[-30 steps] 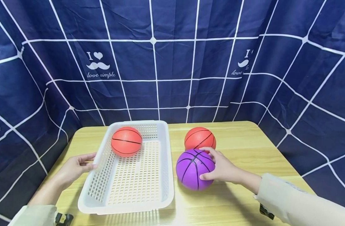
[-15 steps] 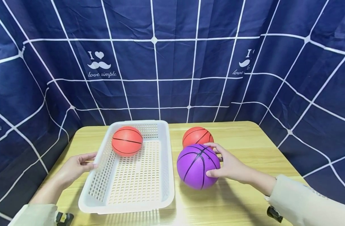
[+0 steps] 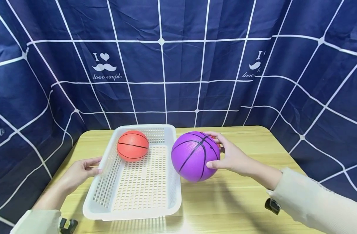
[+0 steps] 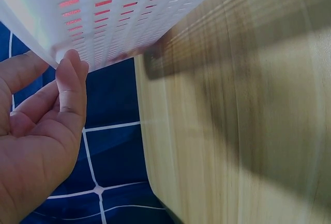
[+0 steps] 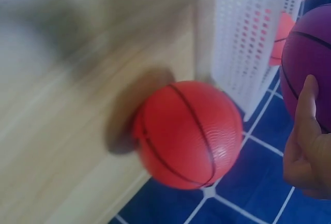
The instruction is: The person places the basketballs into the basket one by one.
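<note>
My right hand grips a purple basketball from its right side, thumb in front and fingers over the back. The ball is raised above the table, its left edge overlapping the right rim of a white perforated plastic basket in the head view. On the basket's left rim rests my left hand, pinching it between thumb and fingers; the left wrist view shows the fingertips at the rim. Inside, at the far left, lies a red basketball. A second red basketball sits on the table, mostly hidden behind the purple one in the head view.
The basket stands on a light wooden table, whose far edge meets a dark blue curtain with white grid lines. That curtain also encloses the left and right sides.
My right hand has lifted the purple basketball off the table and carried it up and left toward the basket, covering the red ball behind. My left hand has stayed at the rim.
</note>
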Demonstrator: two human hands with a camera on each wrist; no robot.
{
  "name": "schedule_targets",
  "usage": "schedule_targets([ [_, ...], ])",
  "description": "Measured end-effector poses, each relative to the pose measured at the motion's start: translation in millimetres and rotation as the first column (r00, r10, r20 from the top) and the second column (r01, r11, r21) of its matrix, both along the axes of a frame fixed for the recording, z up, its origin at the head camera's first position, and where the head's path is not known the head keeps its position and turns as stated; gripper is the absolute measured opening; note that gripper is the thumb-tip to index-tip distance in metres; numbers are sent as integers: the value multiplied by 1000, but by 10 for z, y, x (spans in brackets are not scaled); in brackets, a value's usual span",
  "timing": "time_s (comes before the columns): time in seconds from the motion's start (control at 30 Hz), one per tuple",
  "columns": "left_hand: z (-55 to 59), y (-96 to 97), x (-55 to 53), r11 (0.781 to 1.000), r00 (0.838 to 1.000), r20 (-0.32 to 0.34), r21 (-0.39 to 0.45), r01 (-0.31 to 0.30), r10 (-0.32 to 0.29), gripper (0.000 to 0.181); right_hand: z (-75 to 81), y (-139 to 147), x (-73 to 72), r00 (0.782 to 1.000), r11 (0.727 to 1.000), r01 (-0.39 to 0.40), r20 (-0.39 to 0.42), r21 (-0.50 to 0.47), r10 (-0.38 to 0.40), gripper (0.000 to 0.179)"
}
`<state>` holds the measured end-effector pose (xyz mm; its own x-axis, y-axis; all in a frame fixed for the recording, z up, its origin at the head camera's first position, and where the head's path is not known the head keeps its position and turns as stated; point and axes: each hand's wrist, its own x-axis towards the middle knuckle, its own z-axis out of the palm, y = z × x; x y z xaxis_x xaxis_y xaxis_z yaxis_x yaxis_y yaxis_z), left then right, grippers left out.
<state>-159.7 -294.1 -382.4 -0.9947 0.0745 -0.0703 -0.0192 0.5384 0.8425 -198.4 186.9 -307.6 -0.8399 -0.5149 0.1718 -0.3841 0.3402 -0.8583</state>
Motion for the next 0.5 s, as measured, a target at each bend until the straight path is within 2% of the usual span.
schedule_targets([
  [0.33, -8, -2, 8, 1000, 1000, -8, 5, 2, -2, 58, 24, -453, -50, 995, 996, -73, 62, -48, 76, 84],
  [0.5, -9, -2, 8, 1000, 1000, -3, 2, -2, 2, 59, -2, -682, -35, 991, 996, -94, 92, -2, 94, 85],
])
